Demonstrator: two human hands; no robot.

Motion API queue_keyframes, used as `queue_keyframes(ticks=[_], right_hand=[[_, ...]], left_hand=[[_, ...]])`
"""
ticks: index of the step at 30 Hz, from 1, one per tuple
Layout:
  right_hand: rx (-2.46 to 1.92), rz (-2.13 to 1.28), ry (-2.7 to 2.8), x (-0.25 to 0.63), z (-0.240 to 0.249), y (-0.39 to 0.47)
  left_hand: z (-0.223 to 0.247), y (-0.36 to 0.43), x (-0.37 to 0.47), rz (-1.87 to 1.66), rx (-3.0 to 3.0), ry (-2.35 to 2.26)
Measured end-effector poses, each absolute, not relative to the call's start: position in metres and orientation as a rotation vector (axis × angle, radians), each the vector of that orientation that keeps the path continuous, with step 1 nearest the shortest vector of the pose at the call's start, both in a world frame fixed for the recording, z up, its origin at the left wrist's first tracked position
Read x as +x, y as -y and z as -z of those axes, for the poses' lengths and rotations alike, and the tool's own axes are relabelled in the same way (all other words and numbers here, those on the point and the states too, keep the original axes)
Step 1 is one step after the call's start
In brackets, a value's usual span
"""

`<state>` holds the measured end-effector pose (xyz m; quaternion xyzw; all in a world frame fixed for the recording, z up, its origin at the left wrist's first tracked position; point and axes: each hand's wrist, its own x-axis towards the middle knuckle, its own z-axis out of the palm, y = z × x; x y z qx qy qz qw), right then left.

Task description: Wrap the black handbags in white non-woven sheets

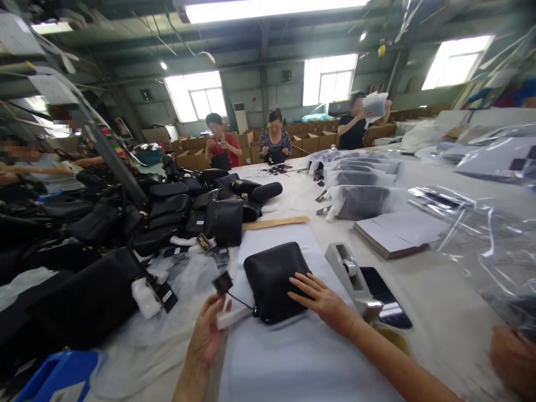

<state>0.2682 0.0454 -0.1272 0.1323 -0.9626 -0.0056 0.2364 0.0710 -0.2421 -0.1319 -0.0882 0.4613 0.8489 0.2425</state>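
Observation:
A small black bag [274,279] lies on a stack of white sheets [268,363] before me. My right hand [322,298] rests on the bag's right side, fingers stretched out flat. At the bag's lower left, my left hand [209,329] has curled fingers at the bottom edge of a black hang tag [223,283], which a thin cord links to the bag. A white wrapped piece [234,317] extends from the bag's corner to that hand, touching its fingers.
Piled black bags [167,206] cover the left side, with a blue container [58,377] in front. On the right are a tape dispenser [345,268], a phone [387,296], cardboard sheets [393,234] and wrapped bags [362,202]. Co-workers [275,139] work across the table; another person's hand [513,357] shows at right.

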Motion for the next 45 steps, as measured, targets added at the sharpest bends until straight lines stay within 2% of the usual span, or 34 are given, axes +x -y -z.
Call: queue_keyframes(ticks=[5,7,10,13,16,22,25,28,32,36,40,45], right_hand=[[0.291,0.022,2.609,0.278,0.139,-0.039],[0.263,0.025,2.586,0.277,0.140,-0.034],[0.210,0.016,2.580,0.275,0.141,-0.027],[0.174,0.018,2.587,0.274,0.142,-0.022],[0.154,0.010,2.583,0.275,0.141,-0.020],[0.003,0.012,2.543,0.280,0.138,0.000],[-0.119,-0.017,2.518,0.284,0.140,0.017],[-0.161,-0.028,2.523,0.286,0.145,0.022],[-0.111,-0.036,2.558,0.288,0.145,0.019],[-0.158,-0.141,2.573,0.311,0.131,0.020],[-0.462,-0.120,2.428,0.369,0.120,0.015],[-0.979,0.074,2.400,0.438,0.140,0.001]], left_hand=[[0.141,0.269,0.063,-2.404,-0.477,-1.716],[0.126,0.266,0.074,-2.348,-0.242,-2.013],[0.099,0.244,0.100,-1.946,0.520,-2.389],[0.089,0.219,0.118,-1.560,1.021,-2.277],[0.099,0.210,0.115,-1.343,1.075,-2.213],[0.118,0.235,0.078,-1.161,1.145,-2.433],[0.114,0.246,0.069,-1.124,1.163,-2.612],[0.102,0.243,0.081,-0.906,1.239,-2.752],[0.088,0.211,0.115,-0.649,1.688,-2.585],[0.100,0.173,0.136,-0.525,1.906,-2.512],[0.122,0.161,0.138,-0.483,1.937,-2.600],[0.129,0.164,0.135,-0.523,1.983,-2.607]])
